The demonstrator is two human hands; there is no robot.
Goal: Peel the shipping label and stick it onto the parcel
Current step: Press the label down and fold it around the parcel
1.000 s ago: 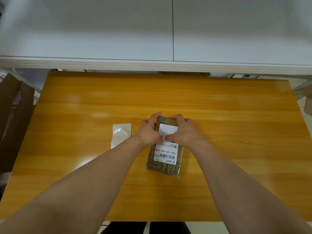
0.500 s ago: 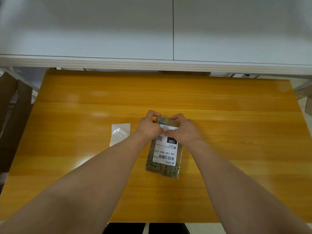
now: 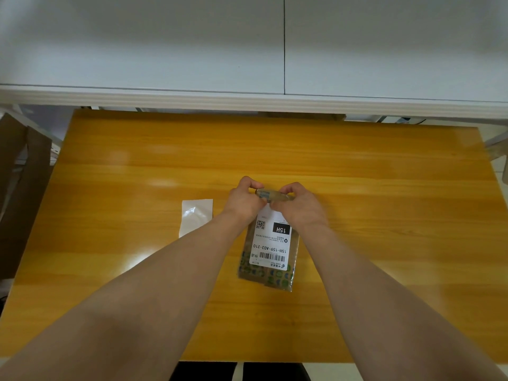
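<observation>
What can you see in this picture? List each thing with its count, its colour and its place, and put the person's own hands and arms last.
table: one, orange-yellow wood grain, fills the middle of the view.
parcel: one, brown bag with green and blue print, flat on the table at centre.
shipping label: one, white with black print and barcode, lying on the parcel.
backing sheet: one, white and glossy, on the table left of the parcel.
cabinet: one, pale grey-white, beyond the table's far edge.
cardboard: brown, at the left edge; count unclear.
left hand: one, at the parcel's far end, fingers curled on it.
right hand: one, at the same end, beside the left hand.
forearms: two, bare, reaching in from the bottom.
</observation>
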